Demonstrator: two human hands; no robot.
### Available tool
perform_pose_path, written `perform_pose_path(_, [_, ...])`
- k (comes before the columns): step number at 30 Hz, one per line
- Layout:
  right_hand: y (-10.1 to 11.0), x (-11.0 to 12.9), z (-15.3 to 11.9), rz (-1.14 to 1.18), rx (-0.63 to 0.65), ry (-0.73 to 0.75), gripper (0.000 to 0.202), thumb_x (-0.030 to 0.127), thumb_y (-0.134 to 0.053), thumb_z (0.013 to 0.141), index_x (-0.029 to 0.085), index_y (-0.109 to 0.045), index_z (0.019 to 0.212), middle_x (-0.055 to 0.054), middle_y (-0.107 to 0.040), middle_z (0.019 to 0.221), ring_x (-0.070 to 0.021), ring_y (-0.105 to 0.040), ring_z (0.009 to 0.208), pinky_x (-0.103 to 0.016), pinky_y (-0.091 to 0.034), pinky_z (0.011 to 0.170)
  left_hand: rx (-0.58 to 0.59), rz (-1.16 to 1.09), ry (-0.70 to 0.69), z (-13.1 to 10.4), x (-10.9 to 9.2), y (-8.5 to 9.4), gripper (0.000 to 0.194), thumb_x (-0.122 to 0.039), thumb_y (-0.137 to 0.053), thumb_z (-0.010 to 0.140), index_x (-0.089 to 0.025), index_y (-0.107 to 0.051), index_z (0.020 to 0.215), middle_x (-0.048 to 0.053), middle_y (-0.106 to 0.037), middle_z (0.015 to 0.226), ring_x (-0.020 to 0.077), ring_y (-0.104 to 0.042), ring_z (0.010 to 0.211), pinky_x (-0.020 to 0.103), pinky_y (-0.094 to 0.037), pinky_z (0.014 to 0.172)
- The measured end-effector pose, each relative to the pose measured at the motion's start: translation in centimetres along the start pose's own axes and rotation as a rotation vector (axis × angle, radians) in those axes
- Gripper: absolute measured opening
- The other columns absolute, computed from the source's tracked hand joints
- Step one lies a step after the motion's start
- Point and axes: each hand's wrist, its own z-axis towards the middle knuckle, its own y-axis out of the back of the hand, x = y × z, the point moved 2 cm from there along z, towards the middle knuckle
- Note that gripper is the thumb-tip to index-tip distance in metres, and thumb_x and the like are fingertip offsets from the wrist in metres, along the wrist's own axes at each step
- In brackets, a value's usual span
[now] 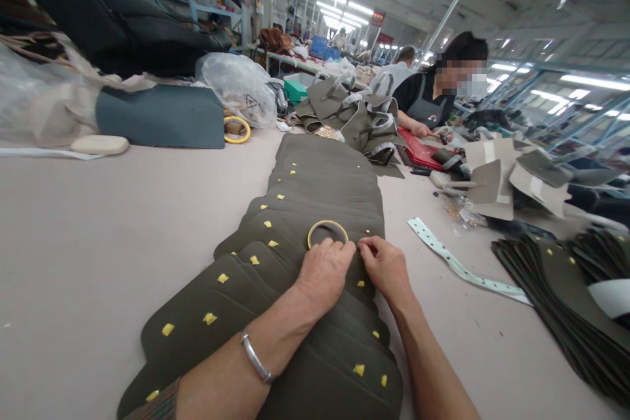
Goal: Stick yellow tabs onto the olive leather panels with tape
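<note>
Overlapping dark olive panels (295, 315) run up the middle of the table, dotted with small yellow tape pieces (223, 278). My left hand (325, 269), with a silver bangle at its wrist, is closed on a roll of yellow tape (327, 223) above the panels. Beside it, my right hand (386, 266) is in a pinch near the panels' right edge, its fingertips close to my left fingers. Whatever lies between those right fingertips is too small to make out. A small metal-looking dot (367, 231) shows on the panel just beyond.
A pale green punched strip (457, 262) and a stack of dark olive pieces (546, 302) lie right. At the back are piled olive parts (339, 105), another yellow tape roll (237, 130) and a grey-blue sheet (160, 116). Across the table, a co-worker (433, 95) handles something.
</note>
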Motion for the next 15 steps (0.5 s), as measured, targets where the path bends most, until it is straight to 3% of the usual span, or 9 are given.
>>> perform_pose_path(6, [0.1, -0.4, -0.7, -0.051, -0.088, 0.006, 0.025, 0.034, -0.054, 0.086, 0.016, -0.066, 0.098, -0.007, -0.072, 0.080, -0.0209, -0.065, 0.071, -0.033, -0.049, 0.071, -0.009, -0.003, -0.010, -0.1, 0.1, 0.1, 0.019, -0.012, -0.038, 0.094, -0.019, -0.055, 0.098, 0.005, -0.064, 0.092, 0.0226, -0.058, 0.090, 0.035, -0.052, 0.076])
perform_pose_path(9, [0.6, -0.7, -1.6, 0.006, -0.108, -0.014, 0.024, 0.037, -0.053, 0.087, 0.017, -0.067, 0.088, -0.006, -0.071, 0.076, -0.0194, -0.064, 0.066, -0.031, -0.048, 0.065, -0.008, -0.007, -0.007, -0.2, 0.0, 0.2, 0.020, -0.011, -0.038, 0.094, -0.020, -0.055, 0.098, 0.005, -0.065, 0.093, 0.0225, -0.058, 0.089, 0.035, -0.052, 0.075])
perform_pose_path(15, [0.3, -0.5, -2.4, -0.070, -0.075, 0.099, 0.023, 0.029, -0.050, 0.089, 0.019, -0.071, 0.089, -0.007, -0.073, 0.087, -0.0205, -0.067, 0.081, -0.033, -0.049, 0.078, 0.018, 0.009, -0.012, -0.2, 0.0, 0.3, 0.019, -0.010, -0.039, 0.093, -0.020, -0.055, 0.098, 0.005, -0.064, 0.091, 0.0219, -0.058, 0.090, 0.033, -0.052, 0.074])
